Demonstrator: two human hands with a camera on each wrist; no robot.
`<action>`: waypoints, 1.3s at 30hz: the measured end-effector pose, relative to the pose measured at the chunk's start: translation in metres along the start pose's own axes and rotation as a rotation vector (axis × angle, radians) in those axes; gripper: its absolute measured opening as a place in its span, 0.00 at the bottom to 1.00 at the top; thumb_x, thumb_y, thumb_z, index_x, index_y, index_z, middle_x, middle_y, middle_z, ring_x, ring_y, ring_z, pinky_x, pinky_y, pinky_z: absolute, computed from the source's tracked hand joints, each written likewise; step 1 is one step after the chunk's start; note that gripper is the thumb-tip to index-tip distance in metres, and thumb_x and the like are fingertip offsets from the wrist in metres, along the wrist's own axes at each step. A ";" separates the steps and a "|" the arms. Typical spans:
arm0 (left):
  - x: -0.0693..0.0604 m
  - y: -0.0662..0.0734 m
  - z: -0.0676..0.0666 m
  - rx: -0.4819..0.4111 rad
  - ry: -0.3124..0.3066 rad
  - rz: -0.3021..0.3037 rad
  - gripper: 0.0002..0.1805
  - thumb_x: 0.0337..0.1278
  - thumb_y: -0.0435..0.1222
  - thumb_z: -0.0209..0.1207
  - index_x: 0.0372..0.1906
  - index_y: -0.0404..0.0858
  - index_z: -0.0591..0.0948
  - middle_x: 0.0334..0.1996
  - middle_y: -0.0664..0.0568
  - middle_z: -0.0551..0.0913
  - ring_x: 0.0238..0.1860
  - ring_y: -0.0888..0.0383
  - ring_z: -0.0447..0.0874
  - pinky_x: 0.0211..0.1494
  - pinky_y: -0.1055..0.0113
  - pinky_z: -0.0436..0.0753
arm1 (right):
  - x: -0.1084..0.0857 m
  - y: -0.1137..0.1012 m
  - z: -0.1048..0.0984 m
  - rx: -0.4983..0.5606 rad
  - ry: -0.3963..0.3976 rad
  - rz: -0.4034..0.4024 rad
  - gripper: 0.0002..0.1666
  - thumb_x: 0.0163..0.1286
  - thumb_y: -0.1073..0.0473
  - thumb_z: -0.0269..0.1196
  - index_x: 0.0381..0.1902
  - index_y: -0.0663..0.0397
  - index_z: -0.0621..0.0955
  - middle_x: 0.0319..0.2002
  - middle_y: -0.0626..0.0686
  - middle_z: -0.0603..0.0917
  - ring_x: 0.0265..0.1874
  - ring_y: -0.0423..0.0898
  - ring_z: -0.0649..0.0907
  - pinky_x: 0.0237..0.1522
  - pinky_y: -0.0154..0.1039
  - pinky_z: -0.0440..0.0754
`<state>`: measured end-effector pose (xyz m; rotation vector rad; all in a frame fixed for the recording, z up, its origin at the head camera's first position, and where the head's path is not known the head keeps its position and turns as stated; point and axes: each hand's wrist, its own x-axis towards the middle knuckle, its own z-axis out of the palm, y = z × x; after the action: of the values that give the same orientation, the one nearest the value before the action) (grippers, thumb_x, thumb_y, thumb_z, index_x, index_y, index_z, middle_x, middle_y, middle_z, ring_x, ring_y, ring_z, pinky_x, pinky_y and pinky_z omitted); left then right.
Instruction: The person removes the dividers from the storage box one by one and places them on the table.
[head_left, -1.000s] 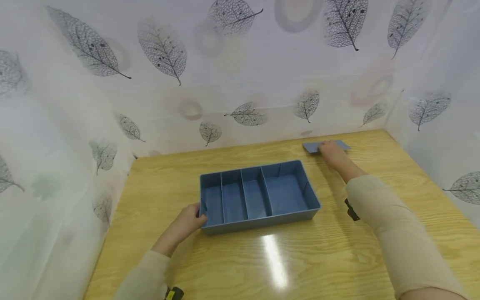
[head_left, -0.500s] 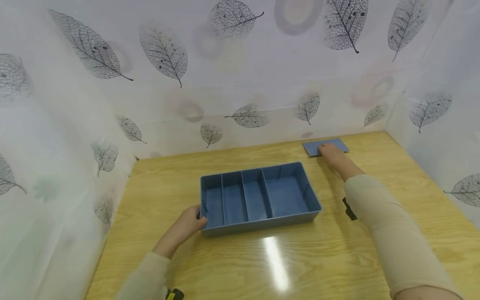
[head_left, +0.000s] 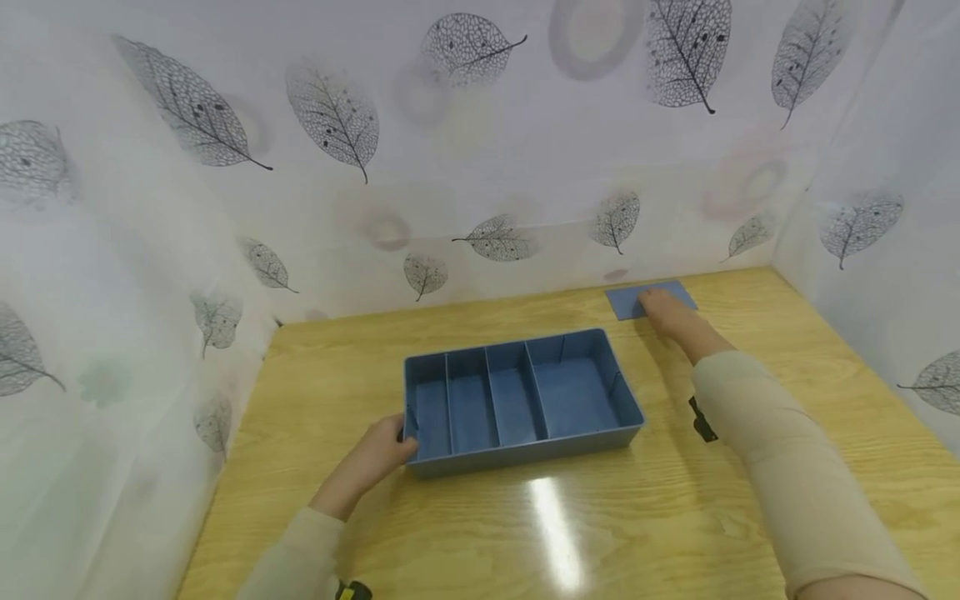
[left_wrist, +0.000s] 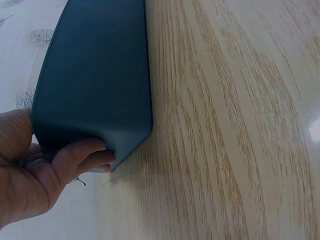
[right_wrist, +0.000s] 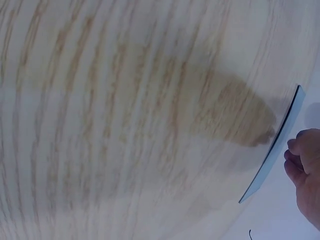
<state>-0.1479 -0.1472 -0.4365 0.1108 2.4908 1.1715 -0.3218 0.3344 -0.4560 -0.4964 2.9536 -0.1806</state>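
A blue plastic tray (head_left: 517,454) with several compartments stands on the wooden table, its largest compartment at the right. My left hand (head_left: 375,462) grips the tray's left end, thumb over the near left rim; in the left wrist view the fingers (left_wrist: 80,155) curl against the tray's outer wall (left_wrist: 95,75). A thin flat blue panel (head_left: 622,302) lies at the back right of the table. Over its middle is my right hand (head_left: 667,312). In the right wrist view its bent fingers (right_wrist: 296,162) are just above the panel (right_wrist: 270,155), not wrapped round it; contact is unclear.
Leaf-printed curtains (head_left: 525,183) enclose the table at the back and both sides. The wooden tabletop (head_left: 322,375) reaches their lower edges. A glare streak (head_left: 557,533) shows in front of the tray. Black straps (head_left: 702,419) sit at both wrists.
The tilted panel has come down flat on the table under my right hand. The tray and my left hand have stayed in place; the view has shifted slightly.
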 end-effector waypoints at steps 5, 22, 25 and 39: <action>0.000 0.000 -0.001 0.001 -0.002 -0.002 0.09 0.49 0.27 0.50 0.38 0.29 0.75 0.21 0.51 0.71 0.22 0.59 0.66 0.24 0.68 0.67 | 0.002 -0.002 -0.004 -0.059 0.037 -0.017 0.18 0.66 0.75 0.45 0.53 0.80 0.68 0.48 0.76 0.73 0.49 0.70 0.73 0.55 0.59 0.71; -0.001 0.004 -0.004 0.030 0.000 0.001 0.07 0.48 0.26 0.50 0.34 0.31 0.74 0.22 0.51 0.71 0.23 0.58 0.67 0.26 0.67 0.69 | -0.010 -0.018 -0.025 -0.040 0.096 -0.175 0.24 0.61 0.65 0.60 0.51 0.77 0.70 0.48 0.71 0.74 0.51 0.68 0.72 0.55 0.59 0.69; 0.000 0.003 -0.004 0.035 -0.002 0.006 0.06 0.48 0.27 0.50 0.33 0.32 0.74 0.21 0.51 0.71 0.23 0.59 0.67 0.26 0.67 0.69 | -0.014 -0.024 -0.029 -0.041 0.107 -0.226 0.25 0.61 0.64 0.61 0.52 0.76 0.71 0.47 0.70 0.74 0.50 0.66 0.73 0.54 0.58 0.71; 0.001 0.002 -0.004 0.022 -0.023 0.014 0.03 0.49 0.28 0.50 0.31 0.33 0.72 0.21 0.52 0.70 0.23 0.59 0.66 0.25 0.68 0.68 | -0.027 -0.064 -0.051 -0.100 0.176 -0.440 0.26 0.58 0.67 0.65 0.52 0.74 0.71 0.49 0.69 0.75 0.51 0.65 0.74 0.54 0.56 0.72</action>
<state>-0.1501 -0.1487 -0.4332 0.1473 2.4873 1.1428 -0.2845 0.2882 -0.3942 -1.1997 2.9838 -0.1271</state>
